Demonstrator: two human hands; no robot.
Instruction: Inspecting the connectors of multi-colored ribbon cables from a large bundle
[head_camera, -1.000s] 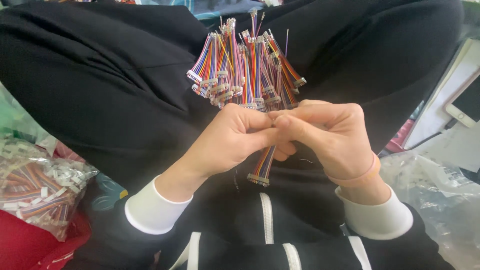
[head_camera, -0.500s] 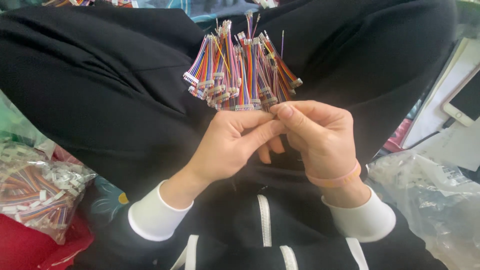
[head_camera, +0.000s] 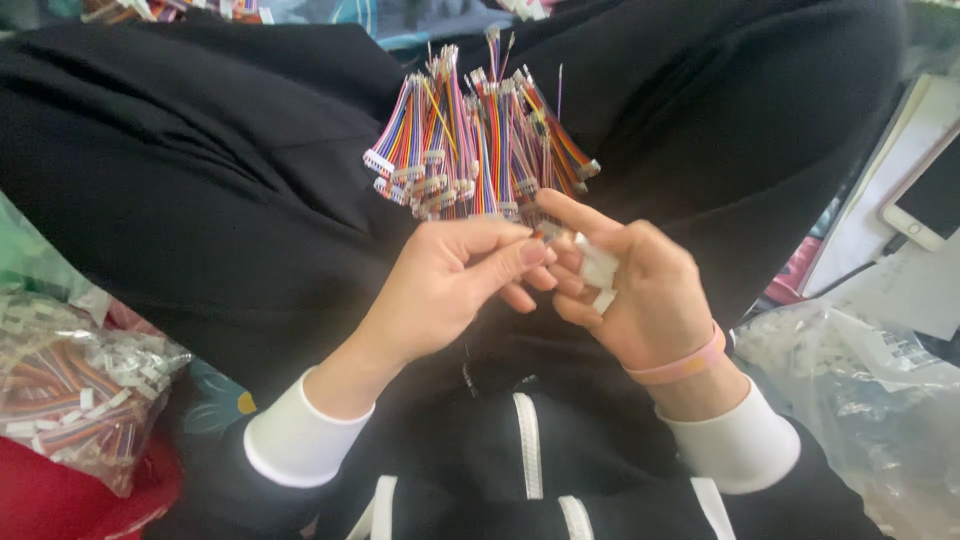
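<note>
Holding a fanned bundle of short multicoloured ribbon wires with small white plastic connector ends (head_camera: 480, 150) above the lap, the left hand (head_camera: 440, 290) pinches the bundle's base between thumb and forefinger, fingers closed on it. Bundle sits at 12 o'clock from both hands, long axis running roughly 6 to 12, wire tips splayed upward and outward. Right hand (head_camera: 640, 300) at 3 o'clock of the left, touching it at the fingertips; its fingers curl around a few small white plastic connector housings (head_camera: 598, 270), closed on them, forefinger stretched toward the bundle base. Left hand is the nearer one to the bundle. Wires look thin, flexible, glossy-insulated; connectors hard, boxy, matte. Pink rubbery wristband (head_camera: 690, 365) on the right wrist. Black fabric trousers (head_camera: 200, 180) behind everything, soft and creased. Clear crinkly plastic bag of more coloured wires (head_camera: 70, 390) at 8 o'clock; another clear plastic bag of white parts (head_camera: 850, 370) at 4 o'clock; white smartphone (head_camera: 925, 200) at 2 o'clock.
</note>
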